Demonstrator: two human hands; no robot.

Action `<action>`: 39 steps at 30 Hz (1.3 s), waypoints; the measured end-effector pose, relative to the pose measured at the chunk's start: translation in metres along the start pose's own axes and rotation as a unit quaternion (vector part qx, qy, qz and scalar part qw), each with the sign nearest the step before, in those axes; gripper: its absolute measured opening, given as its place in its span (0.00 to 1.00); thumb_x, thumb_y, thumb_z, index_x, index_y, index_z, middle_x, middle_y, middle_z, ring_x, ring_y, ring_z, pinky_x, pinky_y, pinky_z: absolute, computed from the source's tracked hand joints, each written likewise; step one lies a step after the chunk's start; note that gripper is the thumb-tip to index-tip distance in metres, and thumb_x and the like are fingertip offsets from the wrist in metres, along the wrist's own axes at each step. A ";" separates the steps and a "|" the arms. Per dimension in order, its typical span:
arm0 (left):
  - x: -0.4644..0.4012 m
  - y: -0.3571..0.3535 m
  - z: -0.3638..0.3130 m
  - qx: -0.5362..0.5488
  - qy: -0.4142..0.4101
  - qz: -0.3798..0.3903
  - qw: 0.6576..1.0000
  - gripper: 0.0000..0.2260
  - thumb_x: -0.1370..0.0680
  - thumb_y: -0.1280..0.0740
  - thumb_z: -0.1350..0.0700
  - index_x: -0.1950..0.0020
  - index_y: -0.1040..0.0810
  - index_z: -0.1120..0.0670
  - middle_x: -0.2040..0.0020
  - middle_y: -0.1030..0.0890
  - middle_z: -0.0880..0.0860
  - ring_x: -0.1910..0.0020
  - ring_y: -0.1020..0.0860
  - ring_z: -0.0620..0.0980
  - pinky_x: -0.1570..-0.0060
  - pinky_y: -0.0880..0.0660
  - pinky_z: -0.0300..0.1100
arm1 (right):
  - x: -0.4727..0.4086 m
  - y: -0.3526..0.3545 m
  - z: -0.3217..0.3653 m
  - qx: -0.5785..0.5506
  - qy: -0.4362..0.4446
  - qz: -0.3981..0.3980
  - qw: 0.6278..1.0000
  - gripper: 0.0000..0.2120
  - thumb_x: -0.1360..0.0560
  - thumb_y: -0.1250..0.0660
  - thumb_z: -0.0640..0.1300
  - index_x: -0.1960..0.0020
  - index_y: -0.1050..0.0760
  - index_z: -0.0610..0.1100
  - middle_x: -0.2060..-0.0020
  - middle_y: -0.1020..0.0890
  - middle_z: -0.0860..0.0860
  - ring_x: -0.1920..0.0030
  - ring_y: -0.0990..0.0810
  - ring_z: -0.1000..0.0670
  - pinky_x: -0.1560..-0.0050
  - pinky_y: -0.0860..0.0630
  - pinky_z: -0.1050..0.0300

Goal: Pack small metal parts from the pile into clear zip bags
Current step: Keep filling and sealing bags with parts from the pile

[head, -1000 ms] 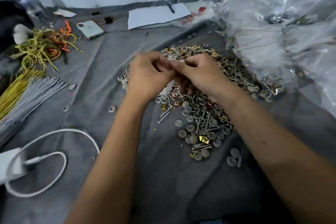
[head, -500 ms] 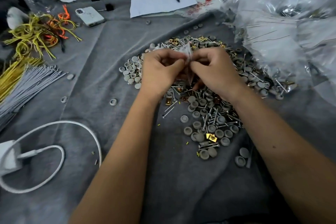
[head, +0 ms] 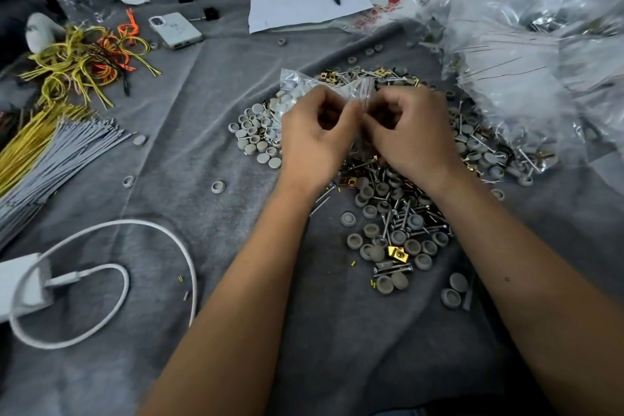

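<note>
While both the left hand (head: 315, 132) and right hand (head: 410, 130) pinch the small clear plastic zip bag (head: 305, 88), its seal looks unfinished. A slipped grip could spill parts onto the heaped pile of grey caps, screws and brass clips (head: 395, 213).

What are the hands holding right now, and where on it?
Both the left hand and the right hand pinch one small clear zip bag at its red-lined top edge, between the fingertips, above the pile of parts.

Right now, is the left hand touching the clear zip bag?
Touching. The head view shows the left hand pinching the clear zip bag at its top edge.
</note>
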State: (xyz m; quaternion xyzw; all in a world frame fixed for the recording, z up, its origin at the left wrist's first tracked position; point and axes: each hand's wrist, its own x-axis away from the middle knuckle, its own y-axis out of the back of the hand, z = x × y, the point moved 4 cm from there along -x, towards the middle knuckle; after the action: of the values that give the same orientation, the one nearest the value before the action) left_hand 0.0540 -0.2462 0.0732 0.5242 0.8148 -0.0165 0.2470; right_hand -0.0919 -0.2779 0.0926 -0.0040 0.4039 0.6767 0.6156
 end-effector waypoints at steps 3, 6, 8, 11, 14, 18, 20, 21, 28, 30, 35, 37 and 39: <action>0.002 -0.003 -0.002 -0.034 -0.025 -0.009 0.999 0.12 0.23 0.25 0.52 0.60 0.23 0.56 0.68 0.22 0.48 0.69 0.25 0.43 0.68 0.28 0.39 | 0.001 0.001 0.001 0.000 0.017 -0.008 1.000 0.01 0.26 0.26 0.39 0.55 0.16 0.42 0.63 0.14 0.50 0.63 0.16 0.55 0.61 0.18 0.56; 0.001 -0.001 -0.003 -0.035 -0.033 -0.033 0.998 0.08 0.24 0.30 0.56 0.62 0.25 0.53 0.69 0.23 0.46 0.70 0.26 0.41 0.68 0.31 0.35 | 0.001 0.001 0.001 -0.016 0.020 -0.015 1.000 0.04 0.26 0.24 0.41 0.58 0.17 0.43 0.65 0.15 0.51 0.65 0.17 0.55 0.63 0.19 0.58; 0.002 0.000 -0.005 -0.040 -0.039 -0.043 0.997 0.05 0.26 0.31 0.57 0.61 0.25 0.54 0.69 0.23 0.45 0.71 0.26 0.40 0.69 0.31 0.34 | 0.000 0.001 0.001 -0.020 0.026 -0.020 0.999 0.05 0.26 0.24 0.43 0.58 0.17 0.43 0.66 0.16 0.52 0.66 0.18 0.55 0.64 0.21 0.61; 0.004 0.001 -0.005 -0.074 -0.055 -0.066 0.994 0.05 0.30 0.31 0.58 0.58 0.26 0.56 0.69 0.24 0.46 0.70 0.25 0.43 0.69 0.29 0.38 | 0.001 0.000 0.004 0.001 0.052 -0.018 0.999 0.04 0.27 0.24 0.42 0.59 0.17 0.43 0.67 0.17 0.52 0.68 0.20 0.58 0.65 0.25 0.65; 0.006 -0.001 -0.006 -0.081 -0.049 -0.082 0.992 0.08 0.32 0.31 0.60 0.57 0.29 0.56 0.68 0.26 0.45 0.70 0.28 0.43 0.68 0.29 0.43 | 0.002 0.002 0.007 0.034 0.070 -0.051 0.996 0.04 0.27 0.24 0.39 0.59 0.18 0.43 0.68 0.19 0.53 0.69 0.24 0.59 0.65 0.28 0.67; 0.011 -0.008 -0.013 -0.046 -0.040 -0.102 0.993 0.10 0.27 0.28 0.56 0.55 0.28 0.55 0.66 0.25 0.44 0.67 0.24 0.43 0.66 0.26 0.41 | 0.004 0.008 0.014 0.054 0.121 -0.085 0.988 0.03 0.27 0.26 0.38 0.58 0.19 0.39 0.64 0.17 0.48 0.65 0.20 0.49 0.63 0.24 0.52; 0.013 -0.011 -0.015 -0.029 -0.048 -0.112 0.992 0.07 0.26 0.30 0.59 0.56 0.28 0.55 0.66 0.25 0.44 0.68 0.26 0.40 0.67 0.30 0.35 | 0.006 0.006 0.019 0.060 0.152 -0.080 0.983 0.02 0.28 0.27 0.36 0.57 0.19 0.38 0.62 0.16 0.46 0.62 0.19 0.48 0.61 0.23 0.51; 0.013 -0.010 -0.015 -0.031 -0.053 -0.116 0.991 0.07 0.26 0.31 0.61 0.57 0.28 0.55 0.67 0.25 0.45 0.69 0.28 0.40 0.68 0.33 0.33 | 0.007 0.005 0.020 0.061 0.158 -0.079 0.982 0.02 0.28 0.27 0.36 0.57 0.19 0.38 0.62 0.16 0.46 0.61 0.19 0.48 0.60 0.23 0.53; 0.009 -0.002 -0.012 -0.082 -0.057 -0.117 0.988 0.10 0.27 0.27 0.61 0.60 0.28 0.54 0.68 0.26 0.44 0.68 0.27 0.42 0.67 0.31 0.35 | 0.005 0.008 0.015 0.033 0.112 -0.117 0.986 0.05 0.25 0.26 0.40 0.56 0.19 0.38 0.64 0.17 0.49 0.65 0.20 0.53 0.62 0.22 0.59; 0.008 0.001 -0.016 -0.099 -0.087 -0.119 0.984 0.11 0.28 0.27 0.61 0.62 0.29 0.53 0.70 0.28 0.44 0.70 0.29 0.43 0.69 0.32 0.36 | 0.005 0.009 0.013 0.023 0.097 -0.114 0.989 0.05 0.25 0.26 0.40 0.56 0.19 0.39 0.64 0.17 0.50 0.65 0.19 0.54 0.63 0.22 0.61; 0.003 0.025 -0.021 -0.068 -0.116 -0.165 0.977 0.08 0.35 0.31 0.63 0.65 0.30 0.56 0.73 0.31 0.44 0.74 0.32 0.43 0.71 0.37 0.36 | 0.001 0.016 -0.001 -0.021 0.000 -0.131 0.991 0.04 0.27 0.24 0.40 0.55 0.19 0.42 0.64 0.17 0.52 0.65 0.17 0.55 0.65 0.18 0.55; 0.004 0.035 -0.029 -0.094 -0.140 -0.200 0.965 0.07 0.35 0.33 0.65 0.65 0.31 0.57 0.73 0.32 0.45 0.74 0.33 0.45 0.71 0.37 0.38 | 0.002 0.009 0.001 -0.045 0.010 -0.065 0.997 0.09 0.27 0.22 0.44 0.52 0.19 0.42 0.62 0.16 0.52 0.64 0.17 0.55 0.64 0.18 0.57; 0.006 0.049 -0.036 -0.126 -0.160 -0.270 0.941 0.06 0.35 0.34 0.66 0.65 0.30 0.57 0.72 0.32 0.48 0.73 0.34 0.48 0.70 0.37 0.41 | 0.004 -0.001 0.005 -0.068 0.031 0.033 0.997 0.15 0.28 0.20 0.50 0.49 0.20 0.43 0.60 0.16 0.54 0.62 0.16 0.56 0.60 0.18 0.60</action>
State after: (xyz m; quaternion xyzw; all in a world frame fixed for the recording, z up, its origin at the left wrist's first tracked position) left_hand 0.0807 -0.2083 0.1140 0.2396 0.8709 -0.0635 0.4243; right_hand -0.0899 -0.2718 0.0933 -0.0534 0.3762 0.7219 0.5783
